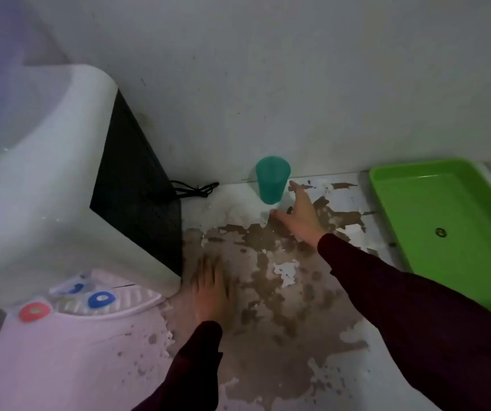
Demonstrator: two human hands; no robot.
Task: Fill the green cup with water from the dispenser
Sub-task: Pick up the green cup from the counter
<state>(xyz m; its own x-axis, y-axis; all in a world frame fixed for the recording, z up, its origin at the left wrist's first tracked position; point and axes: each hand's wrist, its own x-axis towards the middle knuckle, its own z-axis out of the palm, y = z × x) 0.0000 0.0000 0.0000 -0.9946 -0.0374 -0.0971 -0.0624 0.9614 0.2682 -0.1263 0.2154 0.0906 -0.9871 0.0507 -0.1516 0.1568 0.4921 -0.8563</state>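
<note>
Water dispenser point(45, 179): a white body with a dark rear panel, standing to the left of both hands; its taps, one red point(34, 312) and one blue point(101, 299), sit over a drip grille just left of the left hand.
Left hand point(208, 289): lies flat, palm down, fingers together and straight, on the peeling tabletop point(282, 307); it has hold of nothing.
Power cord point(194, 189): a black loop against the wall, beyond the left hand and left of the cup.
Green cup point(272, 179): stands upright by the wall, just beyond the right hand's fingertips; whether they touch its base I cannot tell.
Right hand point(300, 216): stretched forward, fingers spread and wide open, thumb low to the left; it grips nothing yet.
Green tray point(392, 203): sits to the right of the right arm, near the wall.
Step in hand: the reach for the cup, by my reading; filling has not begun.
Next move calls for: curling the open fingers around the cup's lower wall, lifting it clear, and carrying it leftward past the left hand to sit under a tap, likely the blue one.
</note>
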